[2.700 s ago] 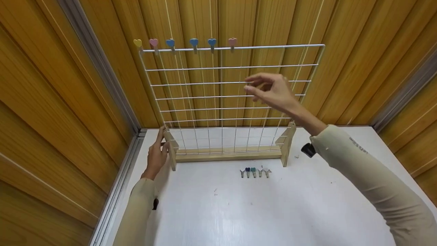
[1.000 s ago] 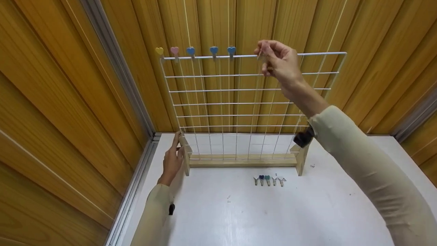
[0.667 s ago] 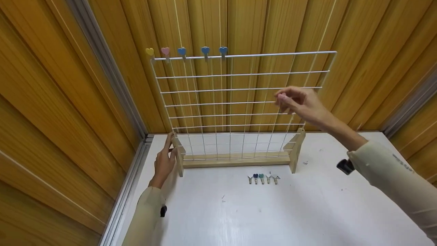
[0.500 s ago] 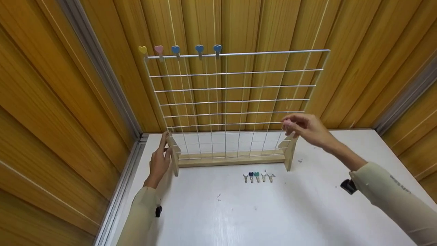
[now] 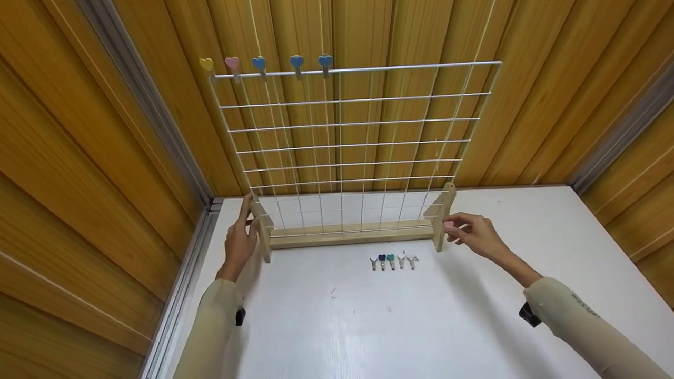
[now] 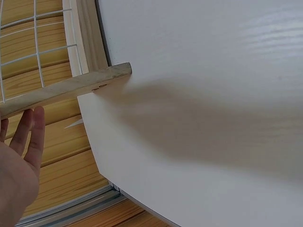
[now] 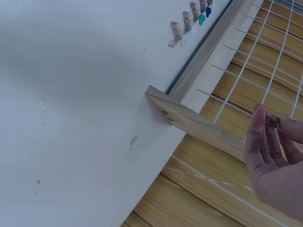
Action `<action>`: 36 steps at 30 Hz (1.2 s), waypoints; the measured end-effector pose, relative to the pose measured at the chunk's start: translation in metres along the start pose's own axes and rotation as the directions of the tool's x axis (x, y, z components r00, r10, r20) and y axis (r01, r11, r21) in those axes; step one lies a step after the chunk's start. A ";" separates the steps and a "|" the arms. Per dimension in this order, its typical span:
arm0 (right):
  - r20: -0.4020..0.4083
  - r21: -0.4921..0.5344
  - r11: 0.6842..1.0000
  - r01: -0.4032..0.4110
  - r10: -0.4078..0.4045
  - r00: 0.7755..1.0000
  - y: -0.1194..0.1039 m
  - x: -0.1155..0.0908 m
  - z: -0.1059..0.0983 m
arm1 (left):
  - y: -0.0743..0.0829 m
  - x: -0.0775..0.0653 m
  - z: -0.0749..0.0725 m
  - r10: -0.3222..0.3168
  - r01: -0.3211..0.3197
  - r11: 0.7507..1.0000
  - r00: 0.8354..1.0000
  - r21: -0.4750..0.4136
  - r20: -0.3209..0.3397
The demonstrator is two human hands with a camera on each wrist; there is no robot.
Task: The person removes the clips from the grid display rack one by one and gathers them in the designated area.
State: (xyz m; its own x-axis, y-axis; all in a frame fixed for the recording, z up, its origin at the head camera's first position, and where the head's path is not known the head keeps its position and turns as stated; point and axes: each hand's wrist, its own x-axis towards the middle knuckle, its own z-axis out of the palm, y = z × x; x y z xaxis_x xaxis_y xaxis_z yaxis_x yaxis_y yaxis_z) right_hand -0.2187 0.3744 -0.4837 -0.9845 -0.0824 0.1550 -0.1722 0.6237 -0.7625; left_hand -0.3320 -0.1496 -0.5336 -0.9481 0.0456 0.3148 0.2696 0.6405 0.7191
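My left hand [image 5: 240, 243] rests its fingertips against the outer side of the left wooden upright [image 5: 261, 223] of a stand; in the left wrist view its fingers [image 6: 34, 146] are fairly straight. The stand bears a white wire grid [image 5: 358, 126]. Beside the right upright [image 5: 442, 221], my right hand [image 5: 476, 237] pinches a small clothespin [image 5: 448, 225] with a pink heart between thumb and fingers. Its metal spring shows in the right wrist view. Along the grid's top wire sit a yellow heart clothespin [image 5: 206, 65], a pink one [image 5: 232, 63] and three blue ones [image 5: 297, 62].
Several small clothespins [image 5: 391, 261], two with dark blue and green hearts, lie in a row on the white table [image 5: 337, 326] before the stand's base bar. Wood-patterned walls [image 5: 89, 200] enclose the back and sides, with a metal rail [image 5: 176, 295] along the table's left edge.
The right hand has reached up, taken the rightmost pink heart clothespin off the top wire, and brought it down to the right upright. The left hand stays at the left upright.
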 end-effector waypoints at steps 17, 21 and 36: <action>0.060 -0.027 1.000 -0.004 0.006 0.998 0.039 -0.017 0.034 | -0.004 0.004 0.004 0.008 -0.008 1.000 1.000 -0.009 -0.005; 0.060 -0.012 1.000 0.008 -0.008 0.998 0.041 -0.007 0.051 | -0.005 0.004 -0.003 0.003 -0.003 1.000 1.000 -0.012 -0.003; 0.078 -0.029 0.995 -0.091 0.093 0.993 0.057 0.014 0.093 | -0.002 0.003 0.001 0.004 -0.004 1.000 1.000 -0.012 0.010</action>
State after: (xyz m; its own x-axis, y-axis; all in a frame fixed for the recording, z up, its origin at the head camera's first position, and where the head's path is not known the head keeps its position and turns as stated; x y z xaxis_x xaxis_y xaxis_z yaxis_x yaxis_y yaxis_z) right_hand -0.2455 0.3369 -0.5837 -0.9958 -0.0845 0.0342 -0.0812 0.6506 -0.7551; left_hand -0.3356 -0.1502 -0.5346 -0.9487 0.0562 0.3112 0.2754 0.6309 0.7254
